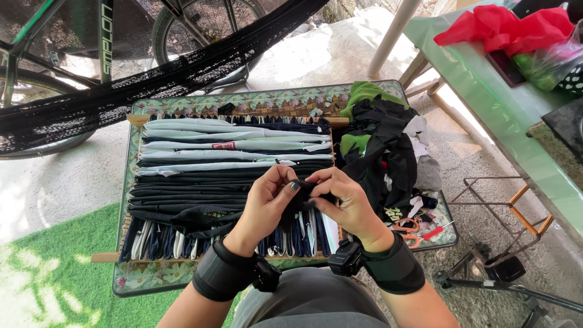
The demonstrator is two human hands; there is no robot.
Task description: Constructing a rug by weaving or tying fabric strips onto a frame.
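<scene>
Outdoors on concrete, a low floral table point(124, 182) carries a wooden weaving frame point(231, 182) so it's within lap reach — left hand point(264, 200) and right hand point(346, 203) both pinch a dark fabric strip point(303, 189) at the near-right; spare scraps point(385, 146) piled right.

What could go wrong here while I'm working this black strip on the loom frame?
Three risks, as far as the picture shows. Both hands, left hand and right hand, pinch one black fabric strip; a hard tug might shift the woven rows. The scissors lie near the right wrist at the low table's edge and might get knocked off. The loose fabric pile could slide onto the weaving.
</scene>
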